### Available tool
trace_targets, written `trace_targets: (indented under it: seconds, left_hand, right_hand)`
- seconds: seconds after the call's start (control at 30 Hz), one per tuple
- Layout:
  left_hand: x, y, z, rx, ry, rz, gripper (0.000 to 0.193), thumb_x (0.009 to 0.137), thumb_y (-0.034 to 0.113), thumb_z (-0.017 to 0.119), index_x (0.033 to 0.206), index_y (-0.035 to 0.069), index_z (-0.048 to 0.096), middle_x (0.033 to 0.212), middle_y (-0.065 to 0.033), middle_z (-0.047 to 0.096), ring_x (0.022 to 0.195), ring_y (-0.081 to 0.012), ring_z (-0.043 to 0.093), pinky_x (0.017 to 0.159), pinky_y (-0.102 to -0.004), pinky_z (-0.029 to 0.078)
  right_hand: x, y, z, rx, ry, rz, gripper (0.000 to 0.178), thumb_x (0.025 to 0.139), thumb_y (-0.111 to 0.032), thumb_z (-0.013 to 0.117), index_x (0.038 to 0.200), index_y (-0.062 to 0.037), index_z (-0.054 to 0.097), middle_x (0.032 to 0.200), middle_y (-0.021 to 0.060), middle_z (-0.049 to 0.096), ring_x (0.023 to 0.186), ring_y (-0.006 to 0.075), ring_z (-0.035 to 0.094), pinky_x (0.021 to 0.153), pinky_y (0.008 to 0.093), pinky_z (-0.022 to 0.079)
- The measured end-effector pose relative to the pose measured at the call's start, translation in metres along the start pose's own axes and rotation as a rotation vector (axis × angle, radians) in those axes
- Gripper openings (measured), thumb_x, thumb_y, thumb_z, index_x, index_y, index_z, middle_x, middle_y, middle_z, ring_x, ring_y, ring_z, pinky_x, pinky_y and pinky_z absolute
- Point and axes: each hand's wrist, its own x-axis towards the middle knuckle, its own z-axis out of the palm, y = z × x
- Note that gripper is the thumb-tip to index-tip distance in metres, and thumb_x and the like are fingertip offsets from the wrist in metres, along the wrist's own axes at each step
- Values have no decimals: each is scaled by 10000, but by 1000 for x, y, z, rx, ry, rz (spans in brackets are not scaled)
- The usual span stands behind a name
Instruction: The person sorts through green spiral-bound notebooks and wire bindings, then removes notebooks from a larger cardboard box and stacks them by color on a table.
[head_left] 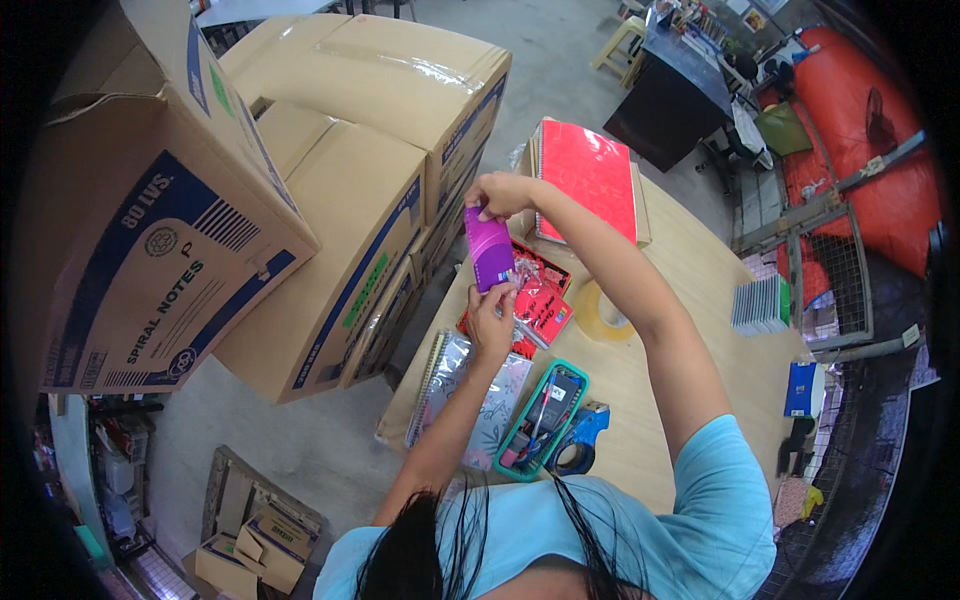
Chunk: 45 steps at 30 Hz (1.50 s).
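Note:
Between my two hands is a small purple notebook [488,248], tilted above the table's left side. My right hand [505,195] pinches its far end. The fingers of my left hand [491,318] close on its near end. Beneath and beside it lie small red notebooks [545,312], some with shiny clear plastic on them, over a red and black sheet or cover partly hidden from sight. A large red spiral notebook [588,175] rests on a carton just beyond my right hand.
On the table [690,300] are a clear tape roll [602,312], a floral spiral notebook [497,385], a green basket [500,460] of pens and tools, a blue tape dispenser [590,425] and a notebook stack [762,305]. Large cartons [330,240] stand close on the left.

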Motion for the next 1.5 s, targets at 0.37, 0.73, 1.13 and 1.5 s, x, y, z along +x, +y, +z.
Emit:
trace_targets:
  seconds: [0.37,0.73,1.13,1.5]
  left_hand:
    - [-3,-8,14,-28,208,-55,155,808,147,742,961,141,720,1104,-140,461,983,-274,436,866,-365,390]
    - [25,-10,-4,181,188,2,135,802,166,742,912,114,685,1325,-183,381,1089,-314,422,956,-421,340]
    - [36,-6,-6,186,137,10,144,805,215,749,917,151,686,1462,-190,283,1237,-411,383,1065,-504,267]
    - [44,2,-4,160,80,49,168,805,236,737,892,101,686,1506,-239,214,1352,-452,285,1117,-517,186]
  right_hand:
    - [29,0,6,-341,-17,-195,259,721,-83,701,979,-94,680,882,111,711,804,277,692,704,381,533]
    - [36,-8,25,-496,1,-224,256,700,-87,653,954,-106,677,889,130,698,880,330,668,757,423,517]
    - [57,0,22,-407,-59,-186,270,713,-118,682,983,-121,689,896,130,704,872,323,666,753,415,503]
    - [60,22,38,-286,-44,-213,255,698,-113,671,953,-110,677,851,128,691,871,331,663,752,423,503]
